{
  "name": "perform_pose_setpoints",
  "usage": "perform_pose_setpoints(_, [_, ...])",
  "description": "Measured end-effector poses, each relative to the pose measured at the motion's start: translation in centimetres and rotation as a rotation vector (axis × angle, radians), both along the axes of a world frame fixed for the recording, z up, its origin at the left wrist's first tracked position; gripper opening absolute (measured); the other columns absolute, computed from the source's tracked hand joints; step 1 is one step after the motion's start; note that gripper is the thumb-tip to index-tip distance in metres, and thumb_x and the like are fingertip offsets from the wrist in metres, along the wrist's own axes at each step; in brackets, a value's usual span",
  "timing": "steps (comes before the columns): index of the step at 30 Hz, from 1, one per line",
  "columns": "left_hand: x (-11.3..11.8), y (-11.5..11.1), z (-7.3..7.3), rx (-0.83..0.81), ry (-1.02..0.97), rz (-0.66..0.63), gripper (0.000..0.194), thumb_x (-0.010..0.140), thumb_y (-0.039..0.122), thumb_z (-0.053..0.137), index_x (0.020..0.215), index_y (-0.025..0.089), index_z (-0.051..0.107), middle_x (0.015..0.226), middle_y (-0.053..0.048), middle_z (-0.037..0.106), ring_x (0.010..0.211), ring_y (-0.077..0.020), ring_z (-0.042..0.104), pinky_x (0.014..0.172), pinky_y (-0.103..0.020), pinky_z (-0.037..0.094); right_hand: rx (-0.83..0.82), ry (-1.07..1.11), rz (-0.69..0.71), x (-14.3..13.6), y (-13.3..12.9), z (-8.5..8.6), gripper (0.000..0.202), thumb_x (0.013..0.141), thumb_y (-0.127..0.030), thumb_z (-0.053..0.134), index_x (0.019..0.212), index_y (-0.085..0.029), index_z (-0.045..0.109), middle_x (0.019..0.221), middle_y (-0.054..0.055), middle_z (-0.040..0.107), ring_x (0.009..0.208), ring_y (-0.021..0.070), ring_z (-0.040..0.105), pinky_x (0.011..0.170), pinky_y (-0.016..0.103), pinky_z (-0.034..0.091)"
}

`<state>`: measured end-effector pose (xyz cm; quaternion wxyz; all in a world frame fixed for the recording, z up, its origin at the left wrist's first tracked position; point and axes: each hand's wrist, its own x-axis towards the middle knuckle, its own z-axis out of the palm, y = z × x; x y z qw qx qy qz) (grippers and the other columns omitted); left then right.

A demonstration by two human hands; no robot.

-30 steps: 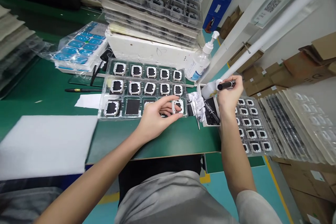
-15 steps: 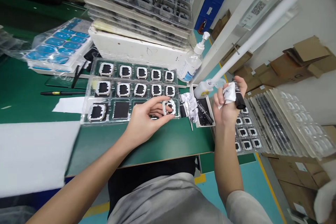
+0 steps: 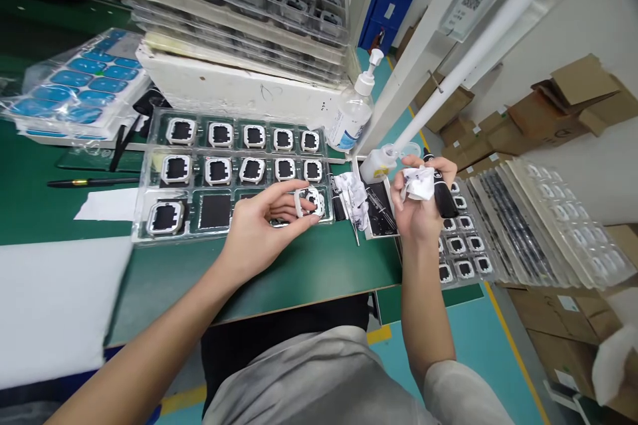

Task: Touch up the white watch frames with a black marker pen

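My left hand [image 3: 262, 226] pinches a white square frame [image 3: 310, 202] between thumb and fingers, over the right end of the front row of a clear tray [image 3: 194, 236]. Similar white frames with dark centres sit in the tray's other pockets; one front pocket shows only a black square [image 3: 214, 211]. My right hand [image 3: 421, 212] is raised at the right, closed round a crumpled white cloth [image 3: 419, 183] and a black marker-like tube [image 3: 443, 194]. A small white bottle [image 3: 379, 163] with its lid flipped up stands just left of that hand.
Behind the tray, stacked trays [image 3: 239, 33] rest on a white block [image 3: 224, 89]. A pump bottle [image 3: 352, 113] stands beside them. Tweezers [image 3: 355, 222], a stained cloth [image 3: 353, 196] and a small box [image 3: 381, 209] lie right of the tray. More trays [image 3: 533, 226] stand further right.
The view has shifted, so the table items appear further left. The white frame in my left hand is turned differently. My right hand has tilted with the cloth and tube still in it.
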<state>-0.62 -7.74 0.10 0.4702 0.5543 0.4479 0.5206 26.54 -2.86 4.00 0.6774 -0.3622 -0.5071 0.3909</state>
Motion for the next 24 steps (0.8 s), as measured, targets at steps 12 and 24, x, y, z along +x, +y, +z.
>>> perform_pose_setpoints(12, [0.0,-0.1,0.1,0.026,-0.009,0.002,0.053,0.087,0.037,0.098,0.133,0.020,0.080,0.098,-0.005,0.088,0.087,-0.0185,0.084,0.082,-0.027,0.073,-0.005,-0.024,0.166,-0.4,-0.6,0.1,0.045,0.101,-0.048,0.083,0.104,-0.029,0.043,0.067,-0.010,0.039,0.045,0.0063,0.024,0.047,0.019,0.018])
perform_pose_setpoints(24, [-0.1,0.3,0.0,0.051,-0.050,-0.022,0.051,0.085,0.028,0.098,0.132,0.018,0.081,0.099,-0.005,0.088,0.081,-0.0142,0.081,0.078,-0.023,0.069,0.074,-0.103,0.142,-1.0,-0.1,-1.1,0.041,0.104,-0.055,0.080,0.110,-0.030,0.048,0.082,-0.003,0.070,0.065,0.0173,0.065,0.060,0.030,0.059])
